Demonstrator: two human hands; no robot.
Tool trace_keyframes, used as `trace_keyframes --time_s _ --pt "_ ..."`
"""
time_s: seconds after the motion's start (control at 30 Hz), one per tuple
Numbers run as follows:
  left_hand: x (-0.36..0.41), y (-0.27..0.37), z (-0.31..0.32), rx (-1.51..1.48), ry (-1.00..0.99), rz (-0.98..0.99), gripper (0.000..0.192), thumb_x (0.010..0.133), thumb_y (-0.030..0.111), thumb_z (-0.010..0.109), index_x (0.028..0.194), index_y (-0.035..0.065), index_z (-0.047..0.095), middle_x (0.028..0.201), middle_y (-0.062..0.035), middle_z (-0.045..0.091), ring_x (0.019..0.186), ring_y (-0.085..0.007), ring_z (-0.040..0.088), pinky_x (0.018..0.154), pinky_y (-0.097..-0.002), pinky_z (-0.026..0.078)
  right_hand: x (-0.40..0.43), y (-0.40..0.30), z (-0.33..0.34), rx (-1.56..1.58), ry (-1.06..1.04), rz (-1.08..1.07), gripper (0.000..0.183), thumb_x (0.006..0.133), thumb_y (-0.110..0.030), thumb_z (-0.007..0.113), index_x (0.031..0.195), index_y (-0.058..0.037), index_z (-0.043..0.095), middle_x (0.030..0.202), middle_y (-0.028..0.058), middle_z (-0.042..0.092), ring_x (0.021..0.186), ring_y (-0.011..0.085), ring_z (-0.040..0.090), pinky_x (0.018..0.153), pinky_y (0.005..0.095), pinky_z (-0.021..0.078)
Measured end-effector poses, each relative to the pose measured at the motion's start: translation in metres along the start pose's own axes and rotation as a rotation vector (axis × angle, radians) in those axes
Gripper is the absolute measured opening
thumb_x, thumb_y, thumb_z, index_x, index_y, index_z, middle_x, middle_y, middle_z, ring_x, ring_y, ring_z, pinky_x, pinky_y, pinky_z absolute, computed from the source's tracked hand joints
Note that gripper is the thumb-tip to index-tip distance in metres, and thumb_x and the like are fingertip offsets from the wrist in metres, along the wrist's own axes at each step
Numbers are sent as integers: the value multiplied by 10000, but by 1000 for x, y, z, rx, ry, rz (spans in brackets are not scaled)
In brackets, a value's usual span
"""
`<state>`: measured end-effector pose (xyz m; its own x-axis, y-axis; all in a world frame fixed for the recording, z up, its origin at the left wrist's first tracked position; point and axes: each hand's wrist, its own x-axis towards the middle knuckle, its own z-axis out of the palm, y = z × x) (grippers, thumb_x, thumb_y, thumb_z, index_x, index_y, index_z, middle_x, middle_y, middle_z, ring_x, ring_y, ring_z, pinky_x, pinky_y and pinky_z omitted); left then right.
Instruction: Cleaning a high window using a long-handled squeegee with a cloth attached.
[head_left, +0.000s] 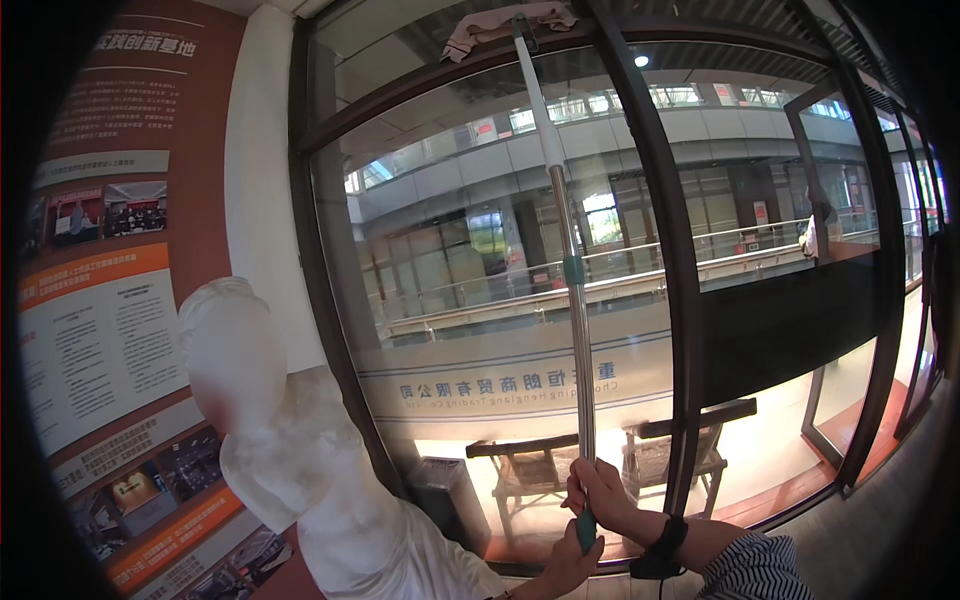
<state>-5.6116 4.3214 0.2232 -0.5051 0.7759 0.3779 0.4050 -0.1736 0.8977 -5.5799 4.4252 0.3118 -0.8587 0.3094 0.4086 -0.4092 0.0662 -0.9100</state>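
Both my hands grip a long telescopic pole (577, 322) with metal and white sections and green joints. My right hand (606, 491) wraps the metal shaft just above the green handle grip (586, 529). Lower down, my left hand (564, 567) closes around that grip. The pole rises steeply before a framed glass window (465, 262). At its top end, a pinkish cloth (510, 24) lies against the upper pane near the dark crossbar (420, 82); the head beneath the cloth is mostly hidden.
A white statue (330, 465) stands close on my left, before a red wall panel (202, 97) bearing writing and photos. Through the glass appear two chairs (532, 457) (675, 450), a dark bin (450, 495) and a railing (480, 304). A dark mullion (675, 300) runs right of the pole.
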Motion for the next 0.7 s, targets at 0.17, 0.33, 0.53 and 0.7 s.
trace_keyframes --time_s 0.17,0.33,0.53,0.7 --pt "13 27 3 64 7 71 373 856 210 556 1075 -19 357 599 -107 562 498 -202 597 476 -330 474 13 -22 -11 -66 -44 -44 389 959 -368 337 719 -69 405 525 16 449 431 107 475 499 250 453" --pt "14 30 9 -22 -26 -1 375 852 208 562 1066 -36 373 597 -105 564 488 -198 595 472 -317 471 13 -31 -16 -129 -48 -15 388 951 -373 327 724 -68 403 472 24 406 415 128 471 514 284 471" --pt "-3 40 20 -59 3 59 344 853 205 565 1060 -12 397 619 -79 546 473 -155 564 465 -287 455 -6 -48 -10 -56 -88 -24 393 945 -369 336 713 -60 405 466 41 408 400 138 456 502 285 466" --pt "18 76 11 -221 22 183 210 848 135 555 956 25 412 612 -48 508 445 -123 519 418 -264 421 10 -89 2 -140 -10 -94 391 945 -354 362 696 -56 407 468 42 424 389 134 448 458 270 439"
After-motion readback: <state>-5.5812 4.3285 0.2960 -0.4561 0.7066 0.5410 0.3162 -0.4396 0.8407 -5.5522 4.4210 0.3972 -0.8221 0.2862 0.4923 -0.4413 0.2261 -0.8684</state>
